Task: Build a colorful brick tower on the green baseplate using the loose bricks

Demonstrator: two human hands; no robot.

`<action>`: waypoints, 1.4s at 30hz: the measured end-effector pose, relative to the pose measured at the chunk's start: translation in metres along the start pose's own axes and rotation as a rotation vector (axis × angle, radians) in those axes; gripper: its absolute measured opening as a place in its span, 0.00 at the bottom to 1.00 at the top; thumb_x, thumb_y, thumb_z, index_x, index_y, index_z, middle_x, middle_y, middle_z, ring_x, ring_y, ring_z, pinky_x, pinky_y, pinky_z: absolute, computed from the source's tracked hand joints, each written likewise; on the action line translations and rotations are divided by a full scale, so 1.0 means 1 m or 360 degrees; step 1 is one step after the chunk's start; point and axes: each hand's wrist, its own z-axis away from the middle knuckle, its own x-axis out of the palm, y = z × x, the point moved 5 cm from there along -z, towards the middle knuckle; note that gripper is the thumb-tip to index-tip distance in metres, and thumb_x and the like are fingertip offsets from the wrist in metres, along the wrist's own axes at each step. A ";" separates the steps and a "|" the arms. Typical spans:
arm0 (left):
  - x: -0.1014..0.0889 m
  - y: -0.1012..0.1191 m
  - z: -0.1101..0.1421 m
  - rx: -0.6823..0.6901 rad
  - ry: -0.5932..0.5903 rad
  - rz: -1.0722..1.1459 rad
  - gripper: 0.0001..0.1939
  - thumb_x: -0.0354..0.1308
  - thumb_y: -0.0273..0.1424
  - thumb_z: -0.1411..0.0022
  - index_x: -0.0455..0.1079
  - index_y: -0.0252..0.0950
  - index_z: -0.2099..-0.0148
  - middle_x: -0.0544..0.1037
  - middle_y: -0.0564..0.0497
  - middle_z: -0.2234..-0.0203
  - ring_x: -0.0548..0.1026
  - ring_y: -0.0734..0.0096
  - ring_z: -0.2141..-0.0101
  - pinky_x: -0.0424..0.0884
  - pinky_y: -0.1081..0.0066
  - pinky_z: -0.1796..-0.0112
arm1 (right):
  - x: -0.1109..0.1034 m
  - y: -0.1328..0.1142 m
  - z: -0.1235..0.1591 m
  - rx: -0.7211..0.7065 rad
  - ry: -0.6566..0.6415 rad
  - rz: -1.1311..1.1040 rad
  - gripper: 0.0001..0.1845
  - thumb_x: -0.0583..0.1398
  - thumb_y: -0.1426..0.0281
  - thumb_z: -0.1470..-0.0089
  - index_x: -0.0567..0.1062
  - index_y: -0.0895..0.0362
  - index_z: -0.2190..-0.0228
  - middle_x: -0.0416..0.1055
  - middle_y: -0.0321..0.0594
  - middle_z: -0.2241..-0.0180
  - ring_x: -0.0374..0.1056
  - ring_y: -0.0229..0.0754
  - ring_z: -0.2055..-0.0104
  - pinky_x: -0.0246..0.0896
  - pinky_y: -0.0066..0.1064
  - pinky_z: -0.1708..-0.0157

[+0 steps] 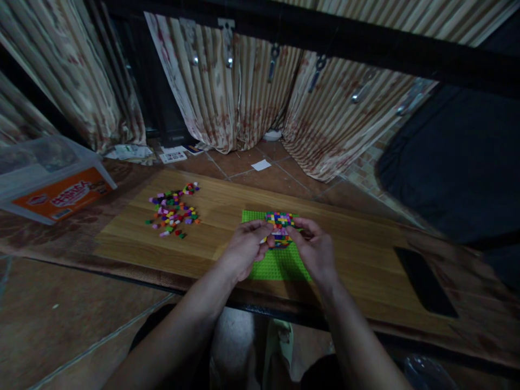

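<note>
A green studded baseplate lies on a low wooden board. A patch of small multicoloured bricks is built on its far half. My left hand and my right hand meet over the middle of the plate, fingers curled in a pinch at the near edge of the built patch. What the fingertips hold is too small to make out. A loose pile of small coloured bricks lies on the board to the left.
A clear plastic box with an orange label stands at the far left. A black phone lies on the board at the right. Striped curtains hang behind, with papers on the tiled floor. My knees show below the board.
</note>
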 end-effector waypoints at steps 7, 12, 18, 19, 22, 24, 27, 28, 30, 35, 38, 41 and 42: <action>0.000 0.000 -0.001 0.0003 -0.0023 0.0009 0.06 0.59 0.28 0.46 0.65 0.32 0.71 0.66 0.56 0.84 0.53 0.88 0.88 0.41 0.80 0.86 | 0.006 0.005 0.001 0.0245 -0.0012 -0.0306 0.19 0.67 0.61 0.61 0.77 0.57 0.66 0.77 0.41 0.68 0.71 0.42 0.70 0.69 0.34 0.71; 0.000 -0.003 -0.002 0.0011 -0.0030 -0.0041 0.06 0.58 0.29 0.45 0.64 0.33 0.72 0.67 0.56 0.84 0.53 0.87 0.88 0.42 0.80 0.86 | 0.011 0.007 0.003 0.0356 0.0027 -0.0457 0.21 0.68 0.60 0.65 0.77 0.58 0.67 0.76 0.39 0.70 0.71 0.41 0.72 0.69 0.33 0.75; 0.002 -0.006 -0.001 -0.0004 -0.0042 -0.0065 0.07 0.58 0.30 0.46 0.63 0.33 0.72 0.66 0.56 0.84 0.53 0.87 0.88 0.42 0.80 0.86 | 0.006 0.009 0.002 0.0221 0.0034 -0.0293 0.22 0.67 0.58 0.60 0.77 0.58 0.64 0.77 0.42 0.68 0.70 0.42 0.71 0.67 0.34 0.71; 0.003 -0.006 -0.001 0.0003 -0.0048 -0.0060 0.08 0.58 0.30 0.46 0.63 0.33 0.72 0.66 0.56 0.84 0.53 0.87 0.88 0.41 0.80 0.86 | 0.002 0.006 0.002 0.0158 0.0073 -0.0235 0.21 0.65 0.58 0.57 0.77 0.58 0.63 0.77 0.42 0.67 0.70 0.42 0.70 0.67 0.35 0.70; 0.004 -0.005 -0.001 0.0002 -0.0064 -0.0059 0.08 0.59 0.31 0.46 0.63 0.33 0.72 0.66 0.56 0.83 0.53 0.87 0.87 0.41 0.80 0.85 | -0.008 -0.014 0.005 -0.0144 0.0095 -0.0143 0.16 0.61 0.60 0.49 0.77 0.56 0.61 0.76 0.42 0.64 0.70 0.42 0.65 0.66 0.35 0.64; 0.005 -0.005 -0.001 -0.0005 -0.0093 -0.0064 0.09 0.59 0.31 0.46 0.64 0.33 0.72 0.66 0.56 0.83 0.53 0.87 0.87 0.41 0.80 0.85 | -0.007 -0.030 0.010 -0.0358 -0.0075 -0.0149 0.12 0.59 0.63 0.46 0.78 0.53 0.61 0.74 0.42 0.60 0.70 0.42 0.60 0.65 0.35 0.60; 0.008 -0.005 -0.001 -0.0011 -0.0157 -0.0063 0.09 0.60 0.32 0.46 0.65 0.33 0.71 0.65 0.57 0.83 0.52 0.87 0.87 0.41 0.80 0.85 | 0.000 -0.045 0.016 -0.0515 -0.0328 -0.0123 0.09 0.59 0.66 0.45 0.78 0.50 0.63 0.73 0.40 0.59 0.69 0.43 0.55 0.65 0.35 0.56; 0.009 -0.006 0.000 -0.0015 -0.0178 -0.0061 0.09 0.60 0.32 0.46 0.65 0.33 0.71 0.65 0.57 0.83 0.52 0.88 0.87 0.41 0.80 0.85 | 0.001 -0.046 0.017 -0.0530 -0.0353 -0.0116 0.09 0.59 0.66 0.45 0.79 0.50 0.64 0.73 0.40 0.59 0.69 0.42 0.55 0.64 0.36 0.55; 0.011 -0.006 0.000 -0.0023 -0.0210 -0.0058 0.09 0.61 0.32 0.47 0.65 0.33 0.71 0.65 0.57 0.83 0.52 0.88 0.87 0.42 0.80 0.85 | 0.002 -0.046 0.018 -0.0531 -0.0356 -0.0111 0.07 0.59 0.67 0.45 0.79 0.50 0.66 0.73 0.39 0.62 0.69 0.41 0.57 0.64 0.36 0.55; 0.012 -0.009 0.001 -0.0054 -0.0228 -0.0051 0.10 0.62 0.34 0.47 0.66 0.33 0.71 0.65 0.57 0.83 0.53 0.88 0.87 0.42 0.80 0.85 | 0.003 -0.044 0.016 -0.0532 -0.0349 -0.0079 0.07 0.59 0.66 0.44 0.78 0.51 0.68 0.72 0.38 0.65 0.69 0.42 0.60 0.64 0.36 0.57; 0.012 -0.010 0.001 -0.0106 -0.0258 0.0020 0.10 0.62 0.33 0.47 0.66 0.32 0.71 0.64 0.57 0.82 0.53 0.88 0.87 0.42 0.81 0.85 | 0.003 -0.046 0.016 -0.0559 -0.0396 -0.0088 0.07 0.59 0.66 0.44 0.78 0.51 0.67 0.73 0.39 0.63 0.69 0.42 0.58 0.64 0.36 0.56; 0.014 -0.012 0.002 -0.0150 -0.0308 0.0135 0.09 0.61 0.32 0.47 0.66 0.32 0.70 0.64 0.57 0.82 0.53 0.88 0.86 0.42 0.82 0.85 | 0.002 -0.046 0.017 -0.0590 -0.0444 -0.0124 0.07 0.60 0.67 0.45 0.78 0.50 0.65 0.73 0.39 0.61 0.69 0.42 0.56 0.64 0.36 0.55; 0.015 -0.012 0.003 -0.0158 -0.0319 0.0164 0.09 0.61 0.32 0.47 0.67 0.32 0.70 0.64 0.57 0.82 0.53 0.88 0.86 0.41 0.82 0.85 | 0.001 -0.046 0.017 -0.0594 -0.0443 -0.0135 0.06 0.60 0.67 0.45 0.78 0.50 0.65 0.73 0.39 0.61 0.69 0.42 0.56 0.64 0.36 0.55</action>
